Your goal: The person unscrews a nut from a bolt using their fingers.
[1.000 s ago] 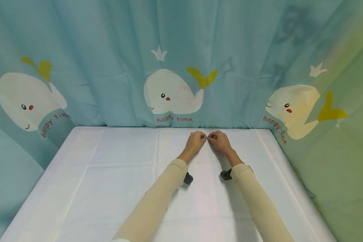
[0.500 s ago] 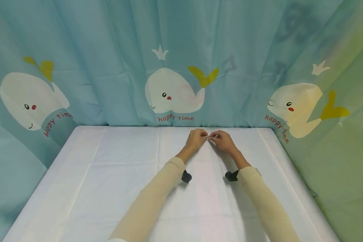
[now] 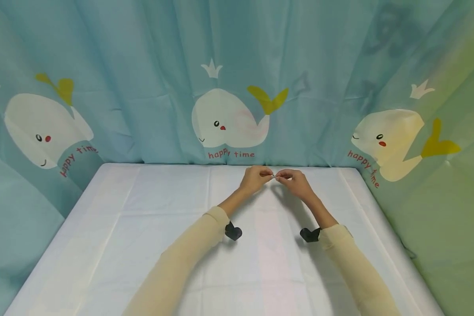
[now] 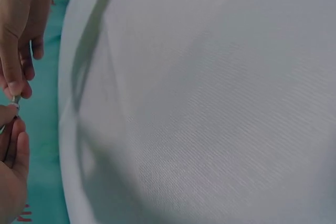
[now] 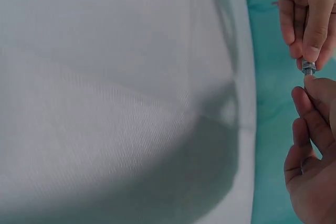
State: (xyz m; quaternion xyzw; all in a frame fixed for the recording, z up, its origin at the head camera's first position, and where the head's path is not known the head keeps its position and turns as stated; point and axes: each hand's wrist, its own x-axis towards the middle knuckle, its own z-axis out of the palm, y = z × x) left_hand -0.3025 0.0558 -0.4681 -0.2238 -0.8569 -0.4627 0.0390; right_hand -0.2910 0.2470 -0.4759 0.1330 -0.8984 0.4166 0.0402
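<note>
Curtain: the blue-green cloth with whales [image 3: 154, 52] stands at 12 o'clock, behind the far edge of your worktop [image 3: 162, 237].
Worktop: a white cloth covers it; you are working above its far part, toward 1 o'clock from the middle.
Left hand [image 3: 254, 179]: it comes to the work from 7 o'clock; its fingers [image 5: 315, 30] pinch the wider, hexagonal end of a metal fastener [image 5: 308, 67].
Right hand [image 3: 299, 183]: it comes from 5 o'clock; its fingers [image 5: 301, 99] pinch the narrower end.
Metal fastener: it is between your fingertips, in the air, with the left hand at its 9 o'clock and the right hand at its 3 o'clock. The step seems to be turning one part on the other; the direction, on or off, I cannot tell.
Thread [image 5: 308, 73]: a little of it shows between your hands. The next move probably calls for one hand steady while the other rolls its end, both ends in one straight line.
</note>
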